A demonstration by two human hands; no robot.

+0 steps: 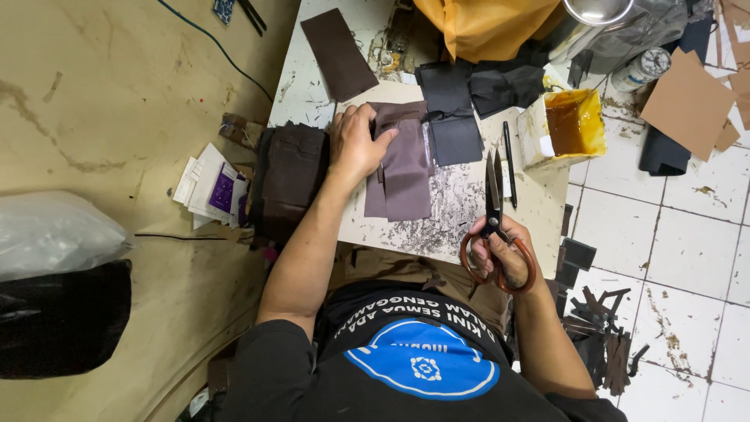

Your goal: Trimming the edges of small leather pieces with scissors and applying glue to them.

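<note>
- Far left, ~9 o'clock: white plastic bag (pixel 55 230) on a dark bundle, on the floor, well apart from the work.
- Paper slips w/ a purple card (pixel 212 190) lie beside the desk's (pixel 539 211) left edge, next to a stack of dark brown pieces (pixel 291 181) hanging over that edge.
- Left hand (pixel 358 142), ~11 o'clock from the body: palm down, fingers (pixel 380 134) curled onto the brown leather pieces (pixel 402 160), pinning them flat at desk centre. Not a closed grasp – pressing and pinching the top edge.
- Leather looks thin, light, floppy; likely slides on the layer below, so best held flat near the edge being worked, not lifted by a corner.
- 12 o'clock: black pieces (pixel 455 117) touching the brown ones; orange cloth (pixel 488 23) behind; one brown rectangle (pixel 338 53) apart at the far-left corner.
- Black pen (pixel 508 162) just right of the black pieces.
- Right hand (pixel 500 254), ~1 o'clock, near desk's front edge: fingers clenched thru the orange loops of the scissors (pixel 494 211), blades shut or nearly, pointing to 12.
- Right: open yellow tin of amber glue (pixel 574 125); cardboard (pixel 687 101) and scraps (pixel 605 336) on the tiled floor.
</note>
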